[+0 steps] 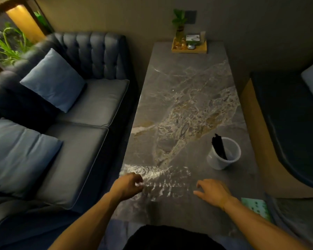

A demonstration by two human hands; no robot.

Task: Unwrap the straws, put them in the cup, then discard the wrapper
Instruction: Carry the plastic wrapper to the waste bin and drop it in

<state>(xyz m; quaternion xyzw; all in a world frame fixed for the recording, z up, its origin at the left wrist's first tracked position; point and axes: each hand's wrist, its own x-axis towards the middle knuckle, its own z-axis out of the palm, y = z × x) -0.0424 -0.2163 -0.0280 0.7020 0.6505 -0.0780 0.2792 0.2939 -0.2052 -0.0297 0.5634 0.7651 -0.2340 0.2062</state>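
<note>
A white cup [217, 160] stands on the right side of the marble table [188, 83], with a bundle of black straws [218, 146] leaning inside it. A crinkled clear plastic wrapper [163, 181] lies flat on the near part of the table, between my hands. My left hand [127, 185] pinches the wrapper's left end near the table's left edge. My right hand [212, 193] hovers at the wrapper's right end, fingers spread, holding nothing.
A dark blue sofa [76, 105] with blue cushions runs along the table's left side. A wooden tray [189, 48] with a small plant and boxes sits at the far end. Another seat [293, 123] is on the right. A green patterned item [257, 209] lies at the near right.
</note>
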